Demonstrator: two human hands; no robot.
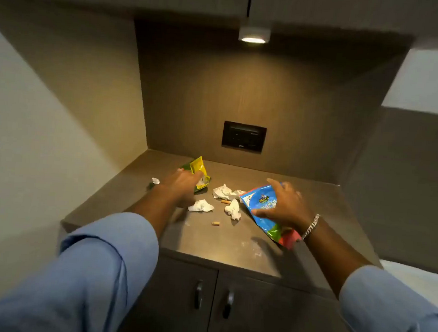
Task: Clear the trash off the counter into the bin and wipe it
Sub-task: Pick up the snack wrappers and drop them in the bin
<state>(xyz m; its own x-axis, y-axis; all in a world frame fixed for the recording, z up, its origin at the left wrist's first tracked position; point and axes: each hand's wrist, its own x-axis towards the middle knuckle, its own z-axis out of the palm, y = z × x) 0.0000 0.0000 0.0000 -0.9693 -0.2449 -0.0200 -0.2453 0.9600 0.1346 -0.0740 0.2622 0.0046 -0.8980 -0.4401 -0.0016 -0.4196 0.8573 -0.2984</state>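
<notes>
Trash is scattered on the grey-brown counter [233,240] between and beneath both hands. A yellow-green foil snack packet [198,173] is gripped by the left hand [184,185] at the far left of the counter. A blue plastic snack bag [264,208] is grasped by the right hand [282,206], lifted and tilted. Three crumpled white tissues [201,206] and two small tan butts [215,223] lie between the hands. A small white scrap [155,180] lies just left of the left wrist.

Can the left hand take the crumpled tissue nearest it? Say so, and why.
Probably not yet: the left hand is closed on the yellow packet. The crumpled tissue lies uncovered beside its wrist on the counter.
</notes>
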